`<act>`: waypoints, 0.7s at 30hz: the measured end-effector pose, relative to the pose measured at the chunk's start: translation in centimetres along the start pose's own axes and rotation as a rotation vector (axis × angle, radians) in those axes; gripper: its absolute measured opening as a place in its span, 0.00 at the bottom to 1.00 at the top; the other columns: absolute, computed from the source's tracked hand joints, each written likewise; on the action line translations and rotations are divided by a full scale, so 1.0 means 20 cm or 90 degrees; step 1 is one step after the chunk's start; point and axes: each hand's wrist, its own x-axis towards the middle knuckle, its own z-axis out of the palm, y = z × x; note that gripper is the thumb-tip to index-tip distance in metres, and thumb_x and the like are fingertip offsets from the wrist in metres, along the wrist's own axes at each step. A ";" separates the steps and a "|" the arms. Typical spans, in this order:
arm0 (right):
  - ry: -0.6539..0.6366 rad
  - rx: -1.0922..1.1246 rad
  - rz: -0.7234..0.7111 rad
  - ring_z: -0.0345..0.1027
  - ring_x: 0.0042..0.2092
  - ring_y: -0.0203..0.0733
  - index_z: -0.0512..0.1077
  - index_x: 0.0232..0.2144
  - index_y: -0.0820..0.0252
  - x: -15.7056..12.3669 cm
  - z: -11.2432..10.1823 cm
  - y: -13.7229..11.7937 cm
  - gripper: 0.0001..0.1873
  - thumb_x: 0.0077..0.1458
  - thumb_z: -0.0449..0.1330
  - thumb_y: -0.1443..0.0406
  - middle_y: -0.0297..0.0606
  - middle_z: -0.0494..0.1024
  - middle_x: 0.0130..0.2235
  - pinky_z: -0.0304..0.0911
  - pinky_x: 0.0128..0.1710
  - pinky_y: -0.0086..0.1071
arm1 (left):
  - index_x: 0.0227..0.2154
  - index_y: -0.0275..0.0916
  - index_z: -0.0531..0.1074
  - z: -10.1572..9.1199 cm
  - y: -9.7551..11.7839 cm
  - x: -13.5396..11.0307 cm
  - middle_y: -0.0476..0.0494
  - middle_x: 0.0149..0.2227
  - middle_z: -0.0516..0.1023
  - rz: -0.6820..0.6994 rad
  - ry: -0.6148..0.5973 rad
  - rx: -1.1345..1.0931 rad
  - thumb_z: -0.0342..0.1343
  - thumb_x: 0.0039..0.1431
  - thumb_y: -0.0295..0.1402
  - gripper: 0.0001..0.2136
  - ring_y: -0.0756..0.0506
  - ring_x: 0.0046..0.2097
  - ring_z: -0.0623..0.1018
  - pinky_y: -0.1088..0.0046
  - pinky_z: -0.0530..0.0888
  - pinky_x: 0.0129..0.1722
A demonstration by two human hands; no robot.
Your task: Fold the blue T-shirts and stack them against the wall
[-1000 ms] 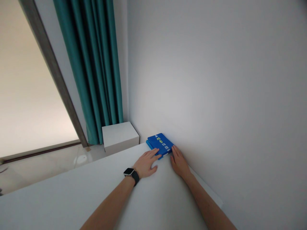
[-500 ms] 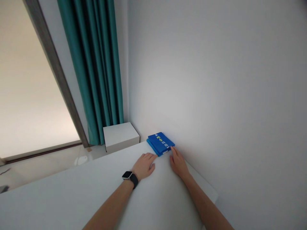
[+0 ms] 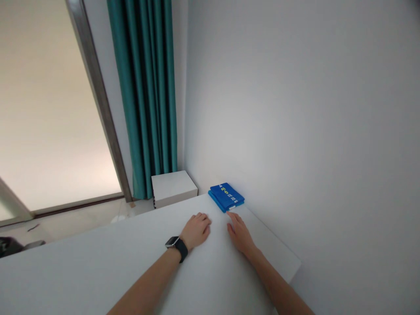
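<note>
A white surface (image 3: 114, 258) runs beside a wall (image 3: 295, 113). At the surface's far end lies a folded blue cloth (image 3: 226, 196); nearer, the left hand (image 3: 196, 229) and right hand (image 3: 240, 232) are apart, fingers loosely bent.

Across the upper left of the frame I see a pale panel (image 3: 59, 109) edged in grey-brown, a teal curtain (image 3: 147, 87) hanging in folds to its right. Below the curtain, left of centre, I make out a white box (image 3: 173, 186); a pale wall (image 3: 295, 109) fills the right side. At the lower left edge sits a dark object (image 3: 9, 247) I cannot identify.
</note>
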 end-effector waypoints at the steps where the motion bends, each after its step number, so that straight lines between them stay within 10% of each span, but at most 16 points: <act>1: 0.004 0.016 -0.008 0.62 0.58 0.48 0.60 0.61 0.59 0.01 0.03 0.01 0.27 0.59 0.47 0.69 0.47 0.69 0.56 0.59 0.59 0.45 | 0.39 0.41 0.72 0.01 -0.02 0.00 0.41 0.43 0.74 -0.001 -0.013 0.007 0.48 0.60 0.28 0.09 0.41 0.47 0.71 0.62 0.68 0.47; 9: -0.043 0.049 -0.093 0.63 0.58 0.47 0.62 0.60 0.61 0.11 0.36 -0.03 0.28 0.58 0.47 0.70 0.47 0.71 0.56 0.59 0.59 0.44 | 0.42 0.41 0.71 0.11 -0.20 -0.15 0.40 0.45 0.73 -0.082 -0.026 0.063 0.49 0.58 0.27 0.11 0.40 0.50 0.71 0.61 0.69 0.48; 21: -0.129 0.045 -0.268 0.63 0.57 0.47 0.64 0.59 0.55 -0.03 0.49 -0.54 0.27 0.57 0.50 0.71 0.44 0.71 0.55 0.58 0.59 0.44 | 0.42 0.42 0.72 -0.12 -0.34 -0.79 0.41 0.44 0.73 -0.233 0.010 0.076 0.48 0.60 0.28 0.11 0.40 0.49 0.70 0.61 0.69 0.49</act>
